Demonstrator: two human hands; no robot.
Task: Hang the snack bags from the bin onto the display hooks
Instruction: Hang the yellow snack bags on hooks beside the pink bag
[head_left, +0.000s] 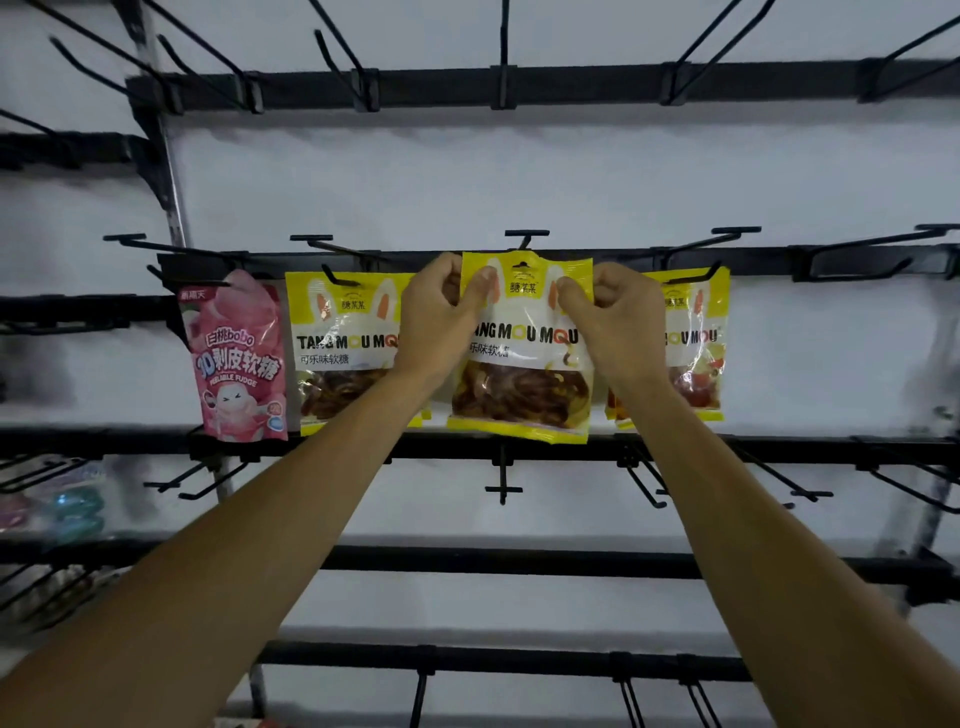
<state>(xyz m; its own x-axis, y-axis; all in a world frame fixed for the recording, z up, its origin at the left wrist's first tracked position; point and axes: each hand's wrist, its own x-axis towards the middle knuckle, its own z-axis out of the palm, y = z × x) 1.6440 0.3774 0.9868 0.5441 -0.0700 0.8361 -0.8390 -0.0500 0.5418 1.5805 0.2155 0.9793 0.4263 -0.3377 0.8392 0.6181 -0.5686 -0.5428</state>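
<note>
A yellow snack bag (522, 384) with brown candy is held up at the middle hook (525, 236) of the second rail. My left hand (441, 306) pinches its top left corner and my right hand (615, 312) pinches its top right corner. The bag's top edge sits just below the hook's crossbar. A pink peach candy bag (236, 358) hangs at the left. Beside it hangs a yellow bag (343, 358) of the same kind. Another yellow bag (696, 343) hangs to the right, partly hidden by my right hand. The bin is out of view.
A black rack (571, 85) of rails with several bare hooks covers the white wall above, below and to the right. More blurred packets (78, 509) hang on a neighbouring rack at the lower left.
</note>
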